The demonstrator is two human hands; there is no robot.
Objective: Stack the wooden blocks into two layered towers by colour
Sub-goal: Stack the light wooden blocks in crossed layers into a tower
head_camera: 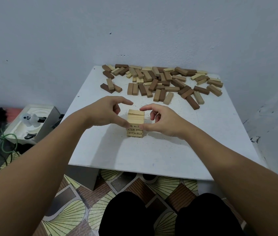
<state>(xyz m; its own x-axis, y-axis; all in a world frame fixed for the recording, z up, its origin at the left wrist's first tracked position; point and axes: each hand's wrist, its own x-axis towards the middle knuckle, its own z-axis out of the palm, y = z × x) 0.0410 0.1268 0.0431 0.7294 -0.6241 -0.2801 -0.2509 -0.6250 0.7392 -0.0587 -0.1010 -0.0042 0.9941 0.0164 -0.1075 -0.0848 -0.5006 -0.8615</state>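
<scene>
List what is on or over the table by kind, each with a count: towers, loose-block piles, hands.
Tower: 1, pale blocks only
Loose pile: 1, mixed pale and brown, too jumbled to count block by block
Hands: 2, left hand and right hand, both cupped round the tower
Total: 4

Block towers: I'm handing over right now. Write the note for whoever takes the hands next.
Left hand: fingers curved round the left side of the pale tower, thumb on its near face.
Right hand: the same from the right side, thumb on the near face.
Done: one tower of pale blocks, several layers, upright on the white table.
Left: no darker tower yet. The loose pile at the table's far edge holds the brown blocks and some pale ones. Finish the pale tower, then build the brown one.
</scene>
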